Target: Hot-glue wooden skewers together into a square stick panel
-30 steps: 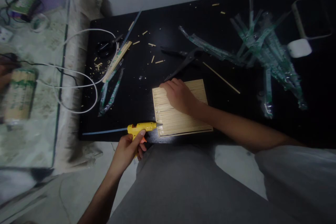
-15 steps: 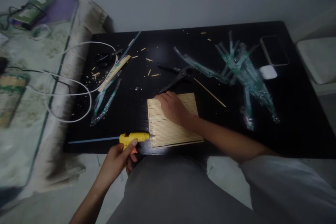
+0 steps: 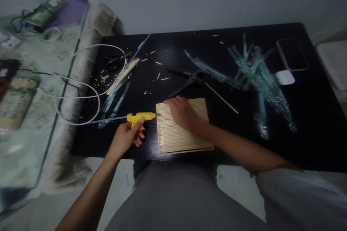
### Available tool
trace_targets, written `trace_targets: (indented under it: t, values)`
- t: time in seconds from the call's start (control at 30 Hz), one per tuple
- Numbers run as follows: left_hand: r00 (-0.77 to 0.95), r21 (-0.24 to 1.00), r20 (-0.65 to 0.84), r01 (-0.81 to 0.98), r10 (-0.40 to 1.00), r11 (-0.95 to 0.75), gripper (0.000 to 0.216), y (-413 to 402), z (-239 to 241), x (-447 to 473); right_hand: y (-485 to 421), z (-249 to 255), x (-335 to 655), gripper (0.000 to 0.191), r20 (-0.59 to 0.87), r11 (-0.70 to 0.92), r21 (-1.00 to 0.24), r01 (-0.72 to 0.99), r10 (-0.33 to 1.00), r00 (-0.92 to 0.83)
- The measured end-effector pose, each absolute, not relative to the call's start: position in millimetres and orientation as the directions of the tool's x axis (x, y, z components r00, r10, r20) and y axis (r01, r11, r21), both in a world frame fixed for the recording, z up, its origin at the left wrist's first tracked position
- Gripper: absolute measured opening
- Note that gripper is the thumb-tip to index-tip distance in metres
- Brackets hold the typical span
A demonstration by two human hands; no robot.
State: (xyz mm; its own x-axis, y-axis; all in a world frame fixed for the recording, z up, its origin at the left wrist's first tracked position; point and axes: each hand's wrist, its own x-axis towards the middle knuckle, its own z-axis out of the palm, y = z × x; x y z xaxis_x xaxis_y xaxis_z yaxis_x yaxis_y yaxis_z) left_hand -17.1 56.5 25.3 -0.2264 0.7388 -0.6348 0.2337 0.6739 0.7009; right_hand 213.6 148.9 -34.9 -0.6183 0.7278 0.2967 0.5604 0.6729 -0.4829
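A square mat of wooden sticks lies near the front edge of the black table. My right hand rests on its upper part, fingers curled down and pressing on the sticks. My left hand grips a yellow glue gun by the handle, a finger on the orange trigger. The gun's nozzle touches the mat's left edge, near its upper corner. A blue glue stick pokes out of the back of the gun to the left.
Black pliers and a single long stick lie just behind the mat. Green plastic wrappers are strewn at the right, beside a phone and a white case. White cable, scissors and stick offcuts sit at the left.
My left hand has carried the glue gun up along the mat's left edge, from its lower corner to near its upper corner. My right hand has stayed on the mat.
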Motion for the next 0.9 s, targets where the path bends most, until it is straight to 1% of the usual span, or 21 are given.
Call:
trace_targets:
  t: [0.17, 0.33, 0.4, 0.53, 0.6, 0.77, 0.9]
  values:
    - [-0.226, 0.744, -0.592, 0.215, 0.773, 0.633, 0.053, 75.3, 24.0, -17.3, 149.4, -35.8, 213.9, 0.039, 0.324, 0.689, -0.480, 0.543, 0.715, -0.619]
    - [-0.133, 0.828, -0.509, 0.195, 0.850, 0.526, 0.043, 71.9, 24.6, -27.5, 149.3, -33.5, 214.1, 0.038, 0.325, 0.685, -0.478, 0.550, 0.719, -0.614]
    - [-0.112, 0.827, -0.505, 0.222, 0.856, 0.517, 0.043, 67.8, 26.5, -31.3, 149.1, -32.0, 214.3, 0.040, 0.310, 0.679, -0.484, 0.551, 0.722, -0.618]
    - [-0.100, 0.799, -0.499, 0.331, 0.861, 0.502, 0.044, 61.8, 31.3, -32.2, 149.2, -30.9, 214.4, 0.043, 0.294, 0.672, -0.495, 0.551, 0.726, -0.622]
    - [-0.100, 0.800, -0.496, 0.335, 0.863, 0.499, 0.044, 59.4, 32.3, -31.2, 149.2, -31.8, 214.2, 0.043, 0.300, 0.672, -0.493, 0.552, 0.727, -0.618]
    - [-0.118, 0.817, -0.492, 0.280, 0.863, 0.504, 0.047, 53.3, 29.9, -36.0, 148.7, -34.6, 214.3, 0.043, 0.325, 0.682, -0.486, 0.546, 0.721, -0.612]
    - [-0.130, 0.781, -0.519, 0.329, 0.845, 0.530, 0.049, 53.0, 27.8, -39.7, 148.7, -35.1, 214.1, 0.041, 0.335, 0.685, -0.487, 0.541, 0.719, -0.609]
